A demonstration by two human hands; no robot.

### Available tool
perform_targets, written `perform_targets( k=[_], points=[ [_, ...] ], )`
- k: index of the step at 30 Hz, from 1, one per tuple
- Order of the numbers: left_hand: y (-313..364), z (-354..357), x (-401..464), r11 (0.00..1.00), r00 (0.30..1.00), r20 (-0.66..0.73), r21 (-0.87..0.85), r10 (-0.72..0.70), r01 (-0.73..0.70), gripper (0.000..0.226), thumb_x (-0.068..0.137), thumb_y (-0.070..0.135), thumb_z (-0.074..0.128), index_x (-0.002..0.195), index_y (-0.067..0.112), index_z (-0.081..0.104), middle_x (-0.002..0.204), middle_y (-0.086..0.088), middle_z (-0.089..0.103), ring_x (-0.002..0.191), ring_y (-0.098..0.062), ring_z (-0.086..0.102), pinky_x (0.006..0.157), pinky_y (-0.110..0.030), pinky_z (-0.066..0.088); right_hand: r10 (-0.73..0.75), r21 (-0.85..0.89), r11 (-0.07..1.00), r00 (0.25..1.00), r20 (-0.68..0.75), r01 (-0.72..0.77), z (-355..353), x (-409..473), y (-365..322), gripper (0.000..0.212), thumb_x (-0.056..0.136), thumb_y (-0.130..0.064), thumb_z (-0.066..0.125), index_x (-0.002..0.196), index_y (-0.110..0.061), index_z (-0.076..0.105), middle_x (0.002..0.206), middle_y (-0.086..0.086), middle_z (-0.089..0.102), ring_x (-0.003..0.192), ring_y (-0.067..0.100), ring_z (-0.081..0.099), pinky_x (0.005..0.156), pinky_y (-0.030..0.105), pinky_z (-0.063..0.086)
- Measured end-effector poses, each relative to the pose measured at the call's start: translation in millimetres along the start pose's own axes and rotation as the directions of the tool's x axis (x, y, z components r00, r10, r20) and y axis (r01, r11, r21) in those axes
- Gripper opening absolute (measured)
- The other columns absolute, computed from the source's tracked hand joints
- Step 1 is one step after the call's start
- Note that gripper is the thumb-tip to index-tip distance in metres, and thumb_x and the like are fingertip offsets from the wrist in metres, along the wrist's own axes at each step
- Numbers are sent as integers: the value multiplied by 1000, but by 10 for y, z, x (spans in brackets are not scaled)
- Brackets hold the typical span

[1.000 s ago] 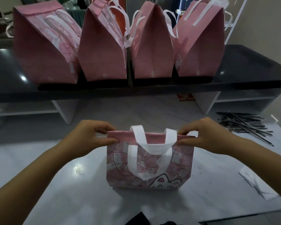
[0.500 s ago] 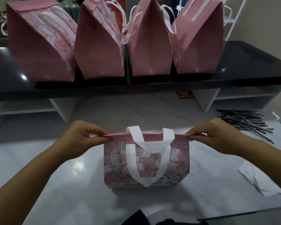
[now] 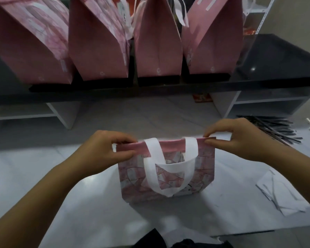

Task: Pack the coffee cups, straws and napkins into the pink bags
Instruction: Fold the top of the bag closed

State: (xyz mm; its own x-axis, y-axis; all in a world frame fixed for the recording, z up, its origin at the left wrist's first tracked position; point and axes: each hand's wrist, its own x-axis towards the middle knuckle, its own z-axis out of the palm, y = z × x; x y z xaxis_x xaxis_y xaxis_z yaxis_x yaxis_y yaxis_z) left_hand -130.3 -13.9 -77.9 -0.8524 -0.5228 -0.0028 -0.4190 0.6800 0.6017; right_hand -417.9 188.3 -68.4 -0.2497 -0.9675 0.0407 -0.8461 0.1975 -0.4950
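Note:
A small pink patterned bag (image 3: 202, 178) with white handles stands on the white counter (image 3: 61, 194) in front of me. My left hand (image 3: 104, 151) pinches the left end of its folded top edge. My right hand (image 3: 240, 138) pinches the right end. The top is pressed flat and closed between them, so the bag's inside is hidden. A pile of dark wrapped straws (image 3: 274, 129) lies on the counter to the right, behind my right hand. No cups show.
Several larger pink bags (image 3: 98, 47) stand in a row on a black shelf (image 3: 276, 59) at the back. Thin white paper sheets (image 3: 284, 192) lie at the right near the counter's edge. A dark cloth (image 3: 150, 240) shows at the bottom.
The bag's top has been pulled flat and folded closed between my hands, which drew slightly apart. My view has moved closer to the bags on the shelf.

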Motion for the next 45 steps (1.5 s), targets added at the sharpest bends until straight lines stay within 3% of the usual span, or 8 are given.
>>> perform_targets(
  k=[8,19,24,29,32,35,38,45],
  points=[
    [630,270,399,933,998,35,357,-59,43,24,90,44,67,113,39,71,106,14,73,92,-12,66,82,-39,59,-65,109,993,992,106,54,212,230,-182,26,84,-37,73,107,-26,76,102,-10,74,88,7,65,80,33,57],
    [960,531,481,918,994,52,390,-93,66,19,93,30,66,110,33,75,104,7,75,87,-15,66,80,-35,58,-170,119,980,982,81,159,230,229,14,13,89,-26,70,96,-21,80,88,-6,76,75,13,67,70,38,60],
    [1046,545,479,919,995,-94,388,-38,72,39,89,28,71,127,30,64,126,7,67,114,-15,60,96,-26,44,-153,153,977,988,23,148,138,182,205,16,88,-32,69,88,-19,79,81,-5,74,72,16,66,69,45,58],
    [944,690,118,956,864,-413,-89,-290,278,75,85,42,72,147,48,30,153,18,34,131,0,32,106,-30,31,-146,302,949,973,177,88,-95,-118,361,30,79,-63,55,76,-39,72,79,-19,71,82,2,65,75,24,53],
    [875,1078,-161,779,562,-555,-542,-613,315,62,93,43,60,145,48,28,158,12,31,140,-12,34,104,-36,35,-116,595,804,981,154,1,-111,-196,598,50,79,-68,50,82,-27,78,82,-8,75,85,8,69,82,26,51],
    [858,1643,-322,512,352,-431,-840,-831,180,46,102,36,47,145,44,31,158,5,30,140,-24,37,106,-39,37,25,706,689,979,202,-163,121,-46,884,41,91,-58,51,97,-26,76,102,-4,75,93,7,68,90,30,50],
    [951,2156,-355,352,318,-278,-913,-906,205,44,106,30,41,149,35,31,159,-4,30,139,-28,38,105,-39,39,-1,652,694,905,425,-305,482,97,1079,43,83,-69,54,117,-44,63,136,-10,56,117,11,57,106,42,43],
    [1270,2595,-85,144,452,-131,-990,-882,-6,50,96,57,39,132,26,55,125,-5,67,107,-19,67,79,-29,57,-147,639,571,702,697,-515,734,45,1119,59,78,-78,50,134,-61,44,142,-20,44,131,18,47,102,49,45]
  ],
)
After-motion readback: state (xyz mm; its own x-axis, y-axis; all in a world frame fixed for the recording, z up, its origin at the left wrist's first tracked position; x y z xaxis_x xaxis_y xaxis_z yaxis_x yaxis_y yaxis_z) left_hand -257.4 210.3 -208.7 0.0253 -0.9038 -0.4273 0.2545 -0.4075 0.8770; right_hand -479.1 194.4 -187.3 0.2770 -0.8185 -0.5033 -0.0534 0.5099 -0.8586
